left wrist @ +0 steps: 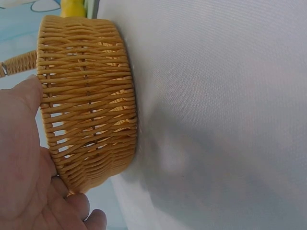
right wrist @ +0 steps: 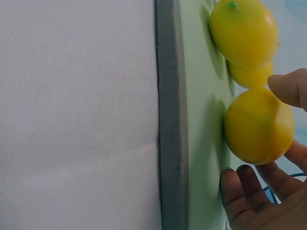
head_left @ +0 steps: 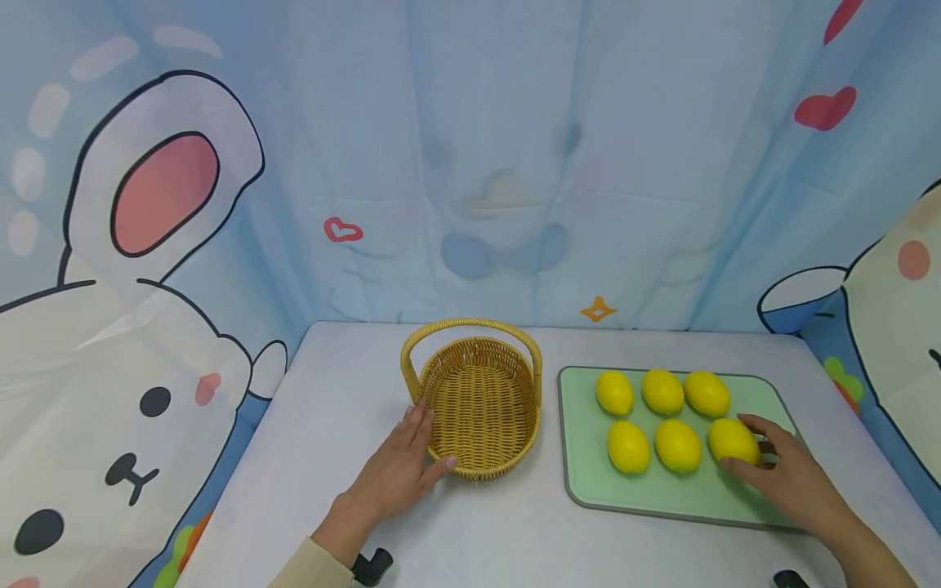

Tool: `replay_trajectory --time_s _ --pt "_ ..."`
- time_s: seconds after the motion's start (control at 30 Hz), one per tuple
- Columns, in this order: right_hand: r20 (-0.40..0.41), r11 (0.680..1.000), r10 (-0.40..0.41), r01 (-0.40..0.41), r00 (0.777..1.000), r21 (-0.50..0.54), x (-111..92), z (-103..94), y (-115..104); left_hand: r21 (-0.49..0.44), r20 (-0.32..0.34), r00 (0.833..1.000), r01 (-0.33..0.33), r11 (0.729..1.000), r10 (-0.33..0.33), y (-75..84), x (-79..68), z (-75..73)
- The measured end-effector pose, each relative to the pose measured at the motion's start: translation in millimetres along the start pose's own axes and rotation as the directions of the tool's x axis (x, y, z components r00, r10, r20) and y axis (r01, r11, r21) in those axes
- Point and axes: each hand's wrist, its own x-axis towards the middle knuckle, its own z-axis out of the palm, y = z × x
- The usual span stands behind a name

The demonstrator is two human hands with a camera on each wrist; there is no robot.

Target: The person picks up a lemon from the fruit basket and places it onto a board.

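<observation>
A round woven basket [head_left: 481, 408] with a tall arched handle stands on the white table. My left hand [head_left: 400, 465] rests against its near left side, thumb at the front rim and fingers along the left rim. The left wrist view shows the thumb on the wicker wall [left wrist: 88, 100]. At the right, my right hand [head_left: 787, 474] holds the lemon [head_left: 733, 442] at the near right of a green tray [head_left: 588, 488], thumb on the near side and fingers around the far side. In the right wrist view this lemon [right wrist: 259, 127] sits between thumb and fingers.
Several other lemons lie on the tray in two rows, such as the near left lemon [head_left: 628, 447] and the near middle lemon [head_left: 678, 446]. A blue cartoon curtain [head_left: 500, 163] hangs behind the table [head_left: 507, 539] and along its sides.
</observation>
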Motion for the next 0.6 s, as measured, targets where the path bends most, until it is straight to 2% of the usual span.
replay_trajectory --time_s 0.37,0.6 --pt "-0.012 1.0 0.002 -0.002 1.0 0.004 -1.9 -1.8 -0.7 -0.003 0.001 1.0 0.002 1.0 -0.002 1.6 -0.1 -0.9" --pt "-0.144 1.0 -0.027 0.029 0.989 0.007 -5.0 2.0 -6.2 0.01 0.004 1.0 0.011 1.0 -0.011 2.5 1.3 -5.0"
